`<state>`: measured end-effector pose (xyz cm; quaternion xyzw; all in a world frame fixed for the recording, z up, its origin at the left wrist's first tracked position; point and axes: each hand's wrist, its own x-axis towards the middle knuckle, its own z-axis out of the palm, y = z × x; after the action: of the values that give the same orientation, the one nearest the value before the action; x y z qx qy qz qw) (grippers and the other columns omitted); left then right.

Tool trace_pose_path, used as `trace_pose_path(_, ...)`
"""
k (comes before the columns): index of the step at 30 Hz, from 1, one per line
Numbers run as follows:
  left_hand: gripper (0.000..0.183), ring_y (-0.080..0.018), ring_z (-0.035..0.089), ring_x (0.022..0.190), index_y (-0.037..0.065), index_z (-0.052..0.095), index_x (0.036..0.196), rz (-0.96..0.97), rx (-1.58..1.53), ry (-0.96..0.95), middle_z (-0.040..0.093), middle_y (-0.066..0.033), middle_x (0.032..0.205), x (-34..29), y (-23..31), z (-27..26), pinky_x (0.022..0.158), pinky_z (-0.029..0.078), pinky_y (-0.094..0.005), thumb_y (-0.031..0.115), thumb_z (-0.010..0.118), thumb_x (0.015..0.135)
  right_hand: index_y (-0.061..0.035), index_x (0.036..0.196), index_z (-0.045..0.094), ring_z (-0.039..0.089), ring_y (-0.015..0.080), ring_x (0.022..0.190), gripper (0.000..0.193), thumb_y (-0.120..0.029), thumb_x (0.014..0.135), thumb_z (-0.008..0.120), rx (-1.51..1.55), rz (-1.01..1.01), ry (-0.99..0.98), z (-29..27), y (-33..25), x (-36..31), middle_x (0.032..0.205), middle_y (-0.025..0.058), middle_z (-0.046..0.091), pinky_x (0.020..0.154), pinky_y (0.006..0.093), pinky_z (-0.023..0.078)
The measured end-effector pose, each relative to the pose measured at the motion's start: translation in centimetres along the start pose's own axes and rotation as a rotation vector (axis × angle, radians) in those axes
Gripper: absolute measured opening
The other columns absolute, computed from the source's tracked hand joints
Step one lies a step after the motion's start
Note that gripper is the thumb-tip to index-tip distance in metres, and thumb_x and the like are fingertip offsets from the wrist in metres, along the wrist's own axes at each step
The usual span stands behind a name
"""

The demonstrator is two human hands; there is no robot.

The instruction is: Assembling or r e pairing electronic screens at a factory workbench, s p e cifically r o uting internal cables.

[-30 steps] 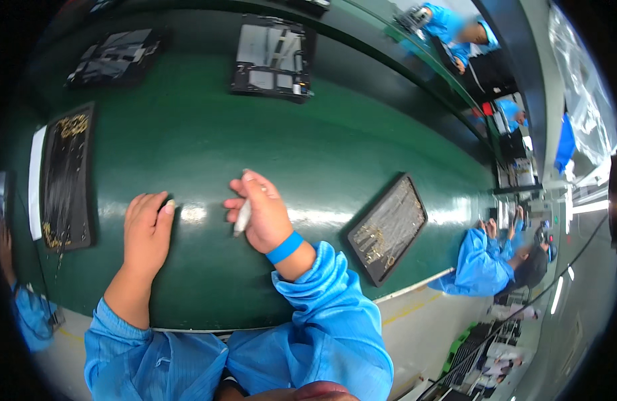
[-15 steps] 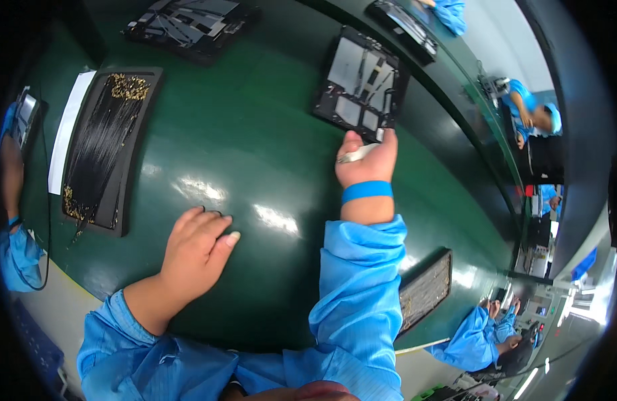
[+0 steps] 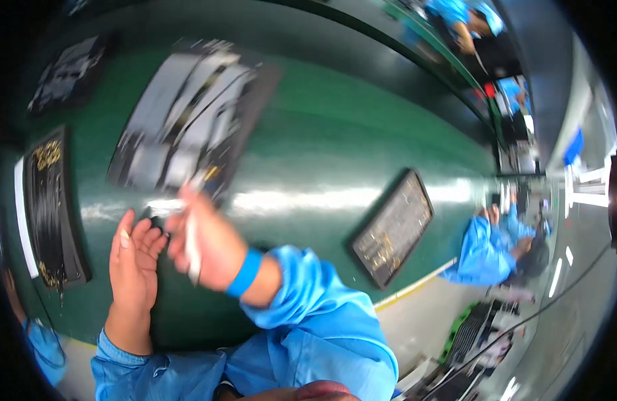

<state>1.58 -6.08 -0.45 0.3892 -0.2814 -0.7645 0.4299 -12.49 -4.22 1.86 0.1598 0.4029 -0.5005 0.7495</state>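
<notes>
**Two hands were better than one for the big dark slab**

Your right hand was curled around a thin white tool, and its fingertips were at the near edge of the open dark device. The blur hid whether you pinched that edge or only touched it. The device sat in front of you, a bit to your left, over the green table. I could not tell if it lay flat.

Your left hand was open and bare, just beside your right, with its fingers spread. It was in a good spot to help hold a side, since one edge was likely a weak place to hold such a wide thing.

Slow and level was the best way. It was wise to keep the tool's tip off the grey panels and loose strips, as a poke might have hurt them.

The tray of black cables on the left and the small-parts tray on the right were well apart from the device, so it made sense to keep your sleeves clear of both.
</notes>
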Motion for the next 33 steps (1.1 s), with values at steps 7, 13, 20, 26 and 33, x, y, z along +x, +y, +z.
trace_pose_path(7,0.025,-0.0194,0.054,0.085,0.002,0.043,0.101,-0.057,-0.025,-0.02,0.052,-0.0083,0.095,-2.5,-0.9,2.6,0.073,0.045,-0.032,0.02,0.041,0.085,-0.013,0.096,0.042,0.044,0.0097,0.048,0.044,-0.052,0.075,0.045,-0.211,-0.128,-0.162,-5.3,7.2,-4.3,0.08,0.0029,0.045,0.032,0.0205,0.033)
trace_pose_path(13,0.023,-0.0191,0.053,0.087,0.002,0.043,0.101,0.069,-0.049,0.01,0.052,-0.0082,0.095,-4.1,-1.1,3.5,0.074,0.045,-0.0321,0.016,0.043,0.084,-0.0124,0.095,0.042,0.044,0.0096,0.048,0.045,-0.052,0.075,0.045,-0.161,-0.108,-0.192,-5.3,8.7,-5.9,0.08,0.0031,0.045,0.033,0.0203,0.034)
trace_pose_path(20,0.028,-0.0166,0.053,0.084,0.001,0.042,0.106,0.065,0.191,-0.041,0.052,-0.0089,0.099,-5.5,1.6,-0.2,0.073,0.043,-0.028,0.011,0.046,0.081,-0.008,0.1,0.049,0.043,0.0081,0.047,0.05,-0.051,0.075,0.045,-1.153,0.027,-0.344,-7.1,9.5,-7.9,0.065,0.0061,0.046,0.032,0.0236,0.032)
trace_pose_path(26,0.071,-0.0205,0.041,0.104,0.0,0.015,0.127,0.067,0.519,-0.332,0.043,-0.0089,0.113,-10.0,5.4,2.7,0.091,0.029,-0.0311,0.014,0.057,0.071,-0.0021,0.099,0.052,0.051,0.0313,0.087,0.047,-0.043,0.075,0.046,-1.671,-0.698,-0.753,-11.2,12.4,-6.4,0.091,0.0151,0.056,0.078,0.0364,0.039)
trace_pose_path(33,0.064,-0.0175,0.046,0.096,0.003,0.018,0.127,0.006,0.512,-0.147,0.045,-0.0128,0.108,-5.5,2.3,1.8,0.084,0.035,-0.0267,0.011,0.054,0.074,0.0,0.103,0.049,0.054,0.0264,0.082,0.049,-0.042,0.079,0.043,-1.597,0.058,-0.734,-8.3,10.3,-7.0,0.091,0.0157,0.056,0.073,0.0318,0.042)
